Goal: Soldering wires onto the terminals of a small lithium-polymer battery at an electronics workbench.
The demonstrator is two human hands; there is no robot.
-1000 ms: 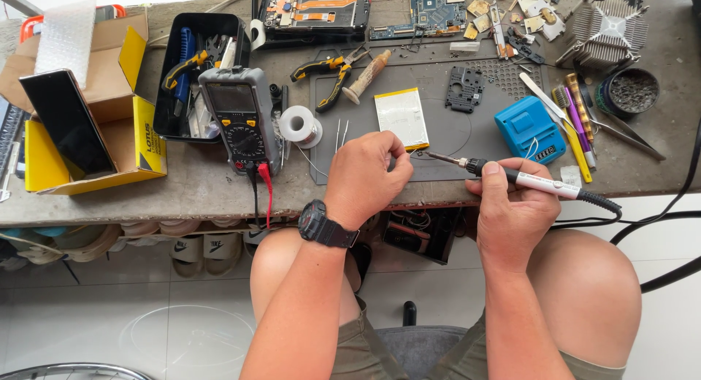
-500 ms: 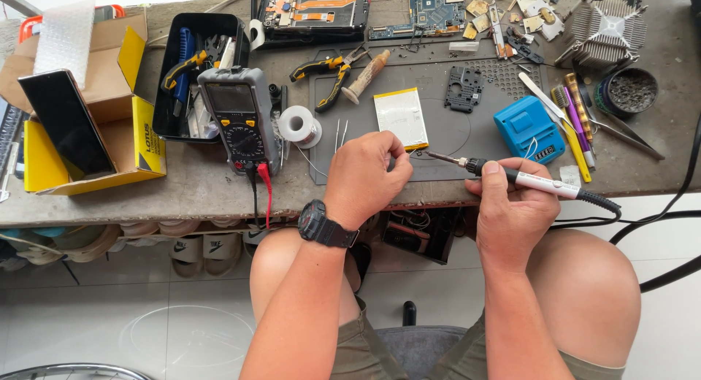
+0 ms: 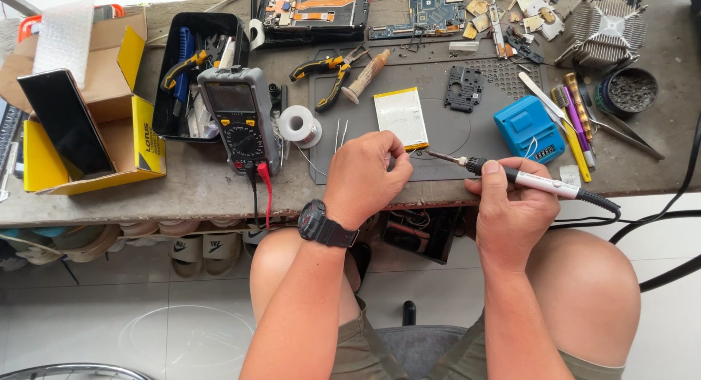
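We hold a thin white soldering iron with a black cord (image 3: 537, 181) in our right hand (image 3: 511, 212), fingers wrapped tight around its handle. Its dark metal tip points left, over the near edge of the grey rubber work mat (image 3: 438, 143). Our left hand (image 3: 365, 177) is curled into a loose fist just left of the tip. It may be pinching something small, but we cannot tell, because the knuckles hide it. A black wristwatch (image 3: 326, 225) sits on that wrist.

Just beyond our left hand lies a flat silver battery pack with a yellow edge (image 3: 401, 116). To its left is a round spool of shiny solder wire (image 3: 298, 124), and then a grey meter with a round dial (image 3: 237, 117) with red and black leads hanging off the table. A small blue plastic box (image 3: 527, 128) sits on the mat's right side. Yellow-handled pliers (image 3: 330, 72) lie farther back. A yellow cardboard box (image 3: 109, 132) stands at the far left, with a flat black phone (image 3: 64, 124) leaning in it.
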